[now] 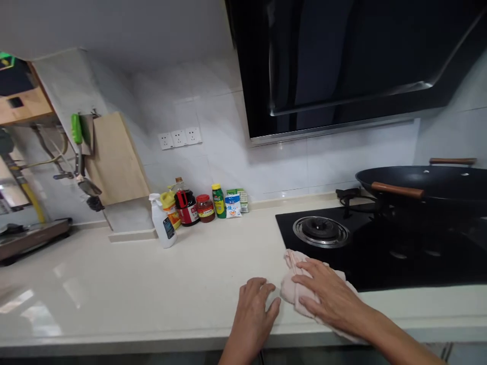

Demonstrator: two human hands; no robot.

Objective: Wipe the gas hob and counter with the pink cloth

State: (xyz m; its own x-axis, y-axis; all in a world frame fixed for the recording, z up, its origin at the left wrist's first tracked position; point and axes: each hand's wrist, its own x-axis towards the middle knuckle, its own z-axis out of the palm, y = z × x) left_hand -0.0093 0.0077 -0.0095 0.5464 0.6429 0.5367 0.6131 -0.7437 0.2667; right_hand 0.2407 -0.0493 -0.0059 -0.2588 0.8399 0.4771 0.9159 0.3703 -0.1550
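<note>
A pale pink cloth (291, 290) lies bunched on the white countertop (213, 268), partly over the front left corner of the black gas stove (365, 268). My right hand (330, 293) is on top of the cloth, fingers bent over it and pressing it down; part of the cloth is hidden beneath the palm. Left of the cloth, my left hand (253, 306) hovers at or rests on the countertop with nothing in it. Its fingers are loosely curved, with the thumb apart; contact with the surface is hard to judge.
A wok (437, 177) with wooden handles sits on the stove's right side, near a bare burner (321, 230). Along the wall stand a white spray bottle (163, 223), a dark sauce jug (186, 208) and a red-lidded jar (206, 209). A range hood (342, 61) overhangs the stove.
</note>
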